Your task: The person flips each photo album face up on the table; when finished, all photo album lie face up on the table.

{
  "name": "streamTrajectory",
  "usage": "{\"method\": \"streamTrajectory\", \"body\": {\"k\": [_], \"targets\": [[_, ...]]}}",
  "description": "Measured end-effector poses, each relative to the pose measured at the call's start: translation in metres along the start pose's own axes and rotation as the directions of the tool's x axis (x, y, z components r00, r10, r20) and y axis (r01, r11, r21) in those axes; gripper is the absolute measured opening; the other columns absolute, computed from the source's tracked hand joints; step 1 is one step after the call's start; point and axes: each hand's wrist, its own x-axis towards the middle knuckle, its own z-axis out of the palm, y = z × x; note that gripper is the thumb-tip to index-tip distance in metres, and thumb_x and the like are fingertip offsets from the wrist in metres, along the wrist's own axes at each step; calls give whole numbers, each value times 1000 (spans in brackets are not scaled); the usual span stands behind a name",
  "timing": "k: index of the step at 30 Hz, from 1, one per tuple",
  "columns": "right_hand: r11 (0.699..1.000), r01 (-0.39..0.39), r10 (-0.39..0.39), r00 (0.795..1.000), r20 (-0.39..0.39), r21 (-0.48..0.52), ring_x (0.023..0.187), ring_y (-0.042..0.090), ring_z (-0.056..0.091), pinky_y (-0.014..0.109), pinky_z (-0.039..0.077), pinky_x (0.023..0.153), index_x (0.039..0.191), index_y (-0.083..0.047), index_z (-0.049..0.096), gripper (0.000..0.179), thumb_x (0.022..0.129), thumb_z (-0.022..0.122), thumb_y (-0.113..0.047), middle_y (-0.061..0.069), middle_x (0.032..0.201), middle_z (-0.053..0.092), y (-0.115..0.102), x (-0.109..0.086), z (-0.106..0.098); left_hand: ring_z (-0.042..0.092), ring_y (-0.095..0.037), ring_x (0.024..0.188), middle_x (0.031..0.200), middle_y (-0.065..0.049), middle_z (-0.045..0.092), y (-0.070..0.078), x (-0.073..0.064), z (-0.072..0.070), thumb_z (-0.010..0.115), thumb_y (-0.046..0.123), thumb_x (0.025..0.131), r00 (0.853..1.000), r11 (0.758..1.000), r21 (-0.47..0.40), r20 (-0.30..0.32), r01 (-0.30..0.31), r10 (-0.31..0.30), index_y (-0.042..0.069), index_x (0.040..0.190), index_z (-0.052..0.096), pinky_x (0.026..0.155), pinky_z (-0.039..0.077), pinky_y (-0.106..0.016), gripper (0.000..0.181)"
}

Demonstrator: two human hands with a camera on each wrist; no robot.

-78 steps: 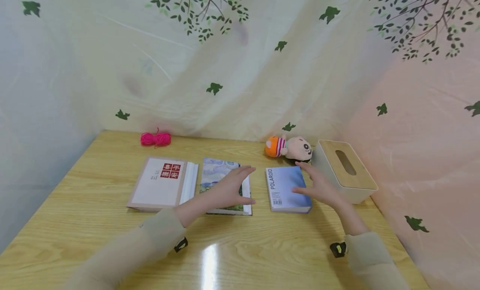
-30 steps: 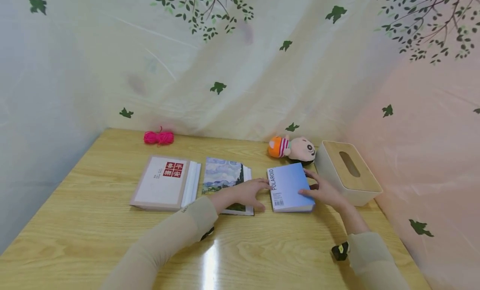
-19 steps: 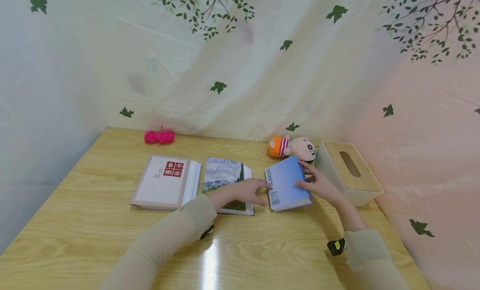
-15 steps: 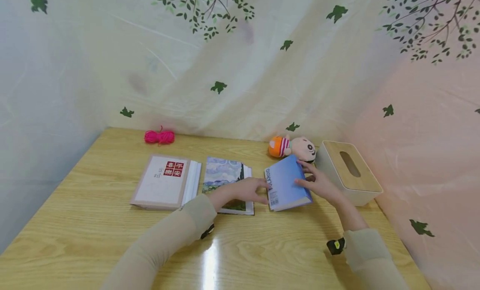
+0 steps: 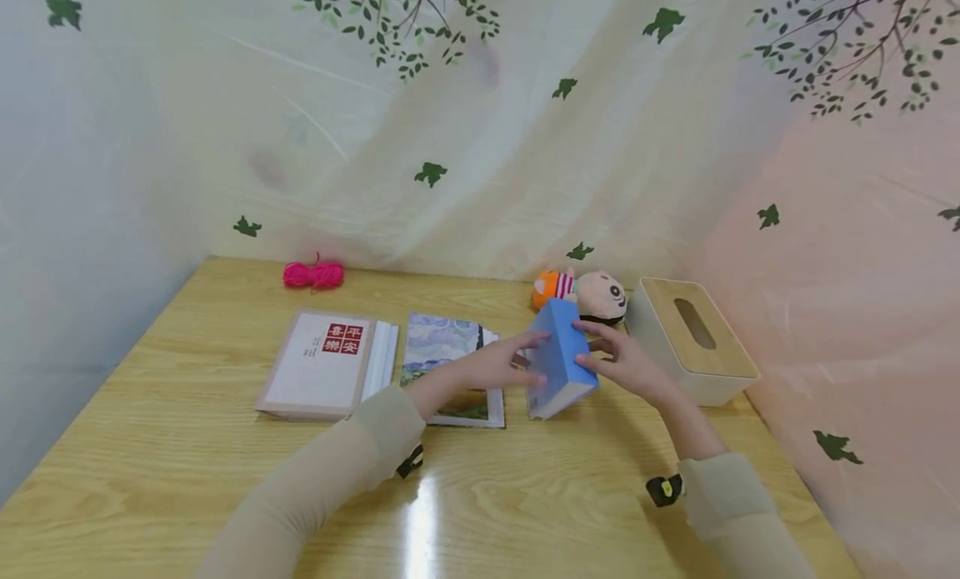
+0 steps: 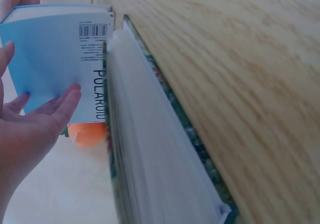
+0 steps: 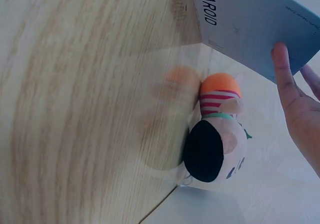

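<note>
A blue book (image 5: 557,358) marked POLAROID stands tilted up on its left edge between my two hands. My right hand (image 5: 626,364) holds its raised right side, thumb and fingers at the edge; in the right wrist view one finger of the right hand (image 7: 302,116) lies along the book's face. My left hand (image 5: 491,366) is on the other side, fingers spread and nearly straight, fingertips at the cover. The left wrist view shows these left fingers (image 6: 65,103) against the cover with the barcode. Under my left wrist lies a book with a painted landscape cover (image 5: 442,341).
Left of the painted book lies a white book (image 5: 315,371) with red characters. Pink yarn (image 5: 313,275) is at the back left. A plush doll (image 5: 600,297) lies behind the blue book, beside a tissue box (image 5: 693,337) with a wooden top. A printed curtain (image 5: 480,146) hangs behind the table.
The blue book, flat at first, has had its right side raised by my right hand, tipping it onto its left edge. My left hand has moved right to its cover.
</note>
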Motion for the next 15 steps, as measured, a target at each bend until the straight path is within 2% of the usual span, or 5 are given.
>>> {"method": "streamTrajectory", "body": {"k": [5, 9, 15], "targets": [[993, 64, -66, 998, 14, 102, 117, 39, 50, 31, 53, 85, 146, -8, 31, 60, 93, 60, -15, 23, 142, 37, 1, 2, 8, 54, -26, 120, 151, -7, 33, 4, -3, -5, 64, 34, 90, 998, 994, -105, -53, 8, -14, 29, 151, 19, 87, 52, -31, 76], [978, 106, -111, 994, 19, 182, 121, 38, 46, 26, 52, 86, 148, -8, 26, 64, 93, 59, -10, 19, 150, 29, 1, 2, 14, 57, -26, 116, 149, -10, 36, 6, -6, -9, 63, 36, 90, 994, 989, -147, -103, 14, -29, 29, 151, 18, 88, 52, -36, 77], [966, 142, -156, 986, 51, 215, 128, 43, 38, 35, 51, 90, 150, -5, 18, 73, 92, 61, -9, 20, 153, 23, 1, 2, 22, 55, -28, 117, 149, -12, 35, 5, -9, -14, 63, 39, 90, 990, 988, -156, -136, 20, -41, 29, 151, 17, 91, 50, -39, 77]]}}
